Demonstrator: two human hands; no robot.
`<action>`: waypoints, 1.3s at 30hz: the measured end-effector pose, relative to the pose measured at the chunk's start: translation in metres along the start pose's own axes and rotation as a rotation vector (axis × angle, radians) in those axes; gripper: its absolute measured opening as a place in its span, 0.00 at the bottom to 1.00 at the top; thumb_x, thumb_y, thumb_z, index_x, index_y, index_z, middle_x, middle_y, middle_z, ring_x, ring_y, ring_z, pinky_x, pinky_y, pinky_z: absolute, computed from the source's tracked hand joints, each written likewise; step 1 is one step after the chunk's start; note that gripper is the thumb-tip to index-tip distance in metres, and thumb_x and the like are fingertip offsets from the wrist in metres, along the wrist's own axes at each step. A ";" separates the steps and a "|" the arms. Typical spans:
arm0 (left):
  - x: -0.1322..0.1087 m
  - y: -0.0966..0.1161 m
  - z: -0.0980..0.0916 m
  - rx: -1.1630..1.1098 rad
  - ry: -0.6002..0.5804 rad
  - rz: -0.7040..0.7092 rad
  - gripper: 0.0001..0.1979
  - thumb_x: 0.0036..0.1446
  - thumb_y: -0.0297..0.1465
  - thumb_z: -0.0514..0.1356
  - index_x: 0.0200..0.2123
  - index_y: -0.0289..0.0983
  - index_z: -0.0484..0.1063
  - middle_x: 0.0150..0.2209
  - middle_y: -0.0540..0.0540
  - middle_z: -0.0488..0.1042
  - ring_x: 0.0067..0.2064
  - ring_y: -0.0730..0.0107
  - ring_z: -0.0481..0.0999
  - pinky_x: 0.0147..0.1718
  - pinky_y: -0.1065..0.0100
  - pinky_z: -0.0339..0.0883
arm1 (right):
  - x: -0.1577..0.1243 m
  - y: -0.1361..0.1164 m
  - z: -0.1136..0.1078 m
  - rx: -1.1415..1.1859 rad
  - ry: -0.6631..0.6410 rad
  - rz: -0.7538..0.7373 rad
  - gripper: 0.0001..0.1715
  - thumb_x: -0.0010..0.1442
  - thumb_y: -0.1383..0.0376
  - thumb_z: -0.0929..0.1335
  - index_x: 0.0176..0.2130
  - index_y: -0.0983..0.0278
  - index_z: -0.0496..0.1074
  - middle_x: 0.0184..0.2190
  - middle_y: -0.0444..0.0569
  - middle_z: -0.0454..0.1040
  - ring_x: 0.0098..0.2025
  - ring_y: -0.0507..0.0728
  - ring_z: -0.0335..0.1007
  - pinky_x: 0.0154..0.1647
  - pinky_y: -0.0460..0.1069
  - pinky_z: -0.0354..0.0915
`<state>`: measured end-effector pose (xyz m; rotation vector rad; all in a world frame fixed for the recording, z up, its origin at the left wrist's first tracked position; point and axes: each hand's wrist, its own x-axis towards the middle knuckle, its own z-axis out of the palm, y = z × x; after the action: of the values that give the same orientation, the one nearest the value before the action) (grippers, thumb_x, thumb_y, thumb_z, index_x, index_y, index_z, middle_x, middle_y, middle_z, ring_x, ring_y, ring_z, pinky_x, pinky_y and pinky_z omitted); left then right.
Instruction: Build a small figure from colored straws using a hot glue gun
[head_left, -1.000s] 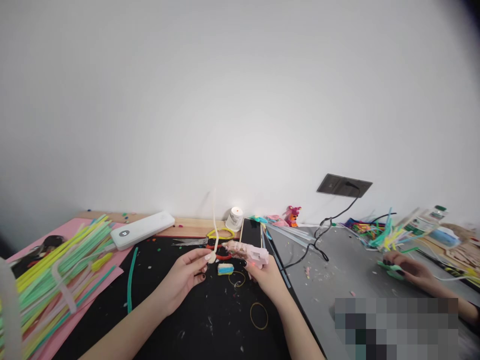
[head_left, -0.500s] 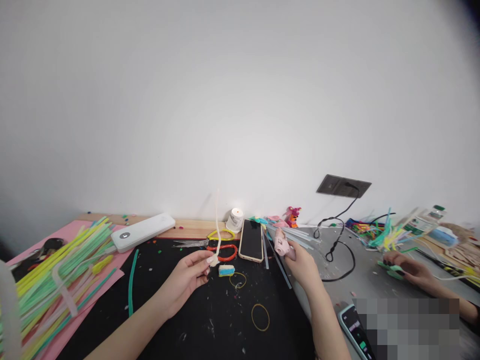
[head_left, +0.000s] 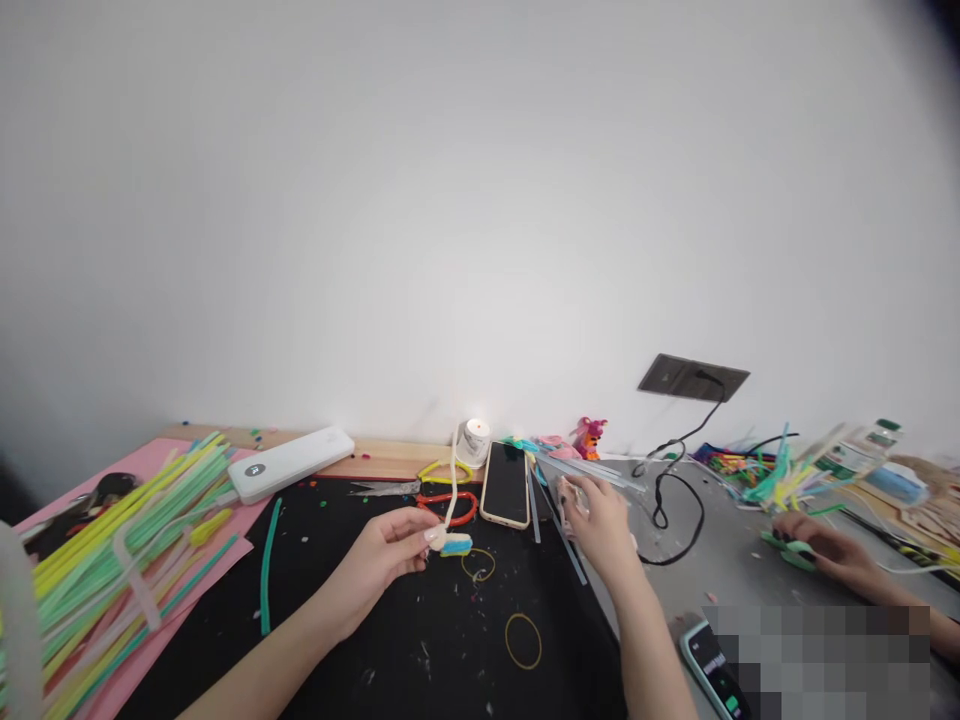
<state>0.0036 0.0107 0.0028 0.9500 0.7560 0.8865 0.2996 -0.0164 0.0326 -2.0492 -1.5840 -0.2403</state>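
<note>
Between the thumb and fingers of my left hand (head_left: 409,540) is a cream pipe cleaner (head_left: 452,480), its long end pointing up. Its lower end is partly hidden by the fingertips, right beside a small blue and white block (head_left: 455,545); I cannot tell whether they touch. My right hand (head_left: 600,520) is closed over a pale pink glue gun (head_left: 572,497), low at the right edge of the black mat, and its fingers hide most of it. Scissors (head_left: 442,508) with red and yellow handles lie beyond my left hand.
A phone (head_left: 505,485), a paper cup (head_left: 477,440) and clear glue sticks (head_left: 581,468) lie ahead. Pipe cleaners (head_left: 135,540) and a white power bank (head_left: 292,464) are at left. Rubber bands (head_left: 523,641) lie in front. At right, another person's hand (head_left: 821,550) holds a green piece.
My left hand has moved slightly right, bringing the pipe cleaner up to the blue and white block. My right hand has turned over the glue gun, and its nose no longer points up.
</note>
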 end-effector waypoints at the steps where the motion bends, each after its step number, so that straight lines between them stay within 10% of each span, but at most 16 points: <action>1: -0.001 0.001 0.001 0.048 -0.016 0.013 0.10 0.47 0.35 0.69 0.32 0.37 0.79 0.30 0.48 0.77 0.30 0.73 0.70 0.31 0.72 0.65 | 0.000 -0.016 0.000 0.203 -0.012 -0.029 0.19 0.55 0.64 0.63 0.44 0.65 0.76 0.43 0.57 0.76 0.47 0.64 0.70 0.48 0.56 0.64; 5: -0.003 0.003 0.006 0.244 -0.065 0.084 0.08 0.46 0.34 0.68 0.29 0.35 0.80 0.28 0.45 0.78 0.30 0.66 0.73 0.30 0.69 0.66 | -0.004 -0.080 0.008 0.905 -0.299 -0.015 0.19 0.57 0.55 0.65 0.41 0.65 0.75 0.29 0.49 0.75 0.30 0.56 0.69 0.30 0.48 0.64; 9: -0.003 0.000 0.005 0.323 -0.095 0.123 0.05 0.46 0.31 0.67 0.28 0.36 0.79 0.26 0.46 0.78 0.29 0.65 0.74 0.30 0.68 0.66 | -0.011 -0.108 0.019 1.135 -0.342 0.014 0.19 0.57 0.52 0.66 0.35 0.65 0.73 0.19 0.41 0.65 0.21 0.51 0.57 0.21 0.45 0.54; 26: 0.003 -0.010 0.001 0.324 -0.073 0.121 0.06 0.45 0.29 0.67 0.28 0.35 0.75 0.26 0.46 0.79 0.29 0.64 0.77 0.31 0.66 0.69 | -0.028 -0.106 0.023 1.117 -0.186 0.035 0.18 0.59 0.53 0.65 0.27 0.62 0.68 0.18 0.42 0.62 0.20 0.53 0.59 0.21 0.47 0.56; 39: 0.008 0.004 -0.011 0.135 0.224 0.135 0.14 0.38 0.34 0.72 0.31 0.36 0.78 0.29 0.45 0.82 0.33 0.62 0.79 0.37 0.63 0.72 | -0.035 -0.095 0.032 0.860 -0.048 -0.007 0.17 0.61 0.59 0.64 0.24 0.63 0.66 0.21 0.44 0.65 0.23 0.54 0.60 0.25 0.47 0.56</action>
<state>-0.0034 0.0224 0.0010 1.0411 0.9605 1.0829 0.1946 -0.0136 0.0191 -1.3725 -1.3737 0.4288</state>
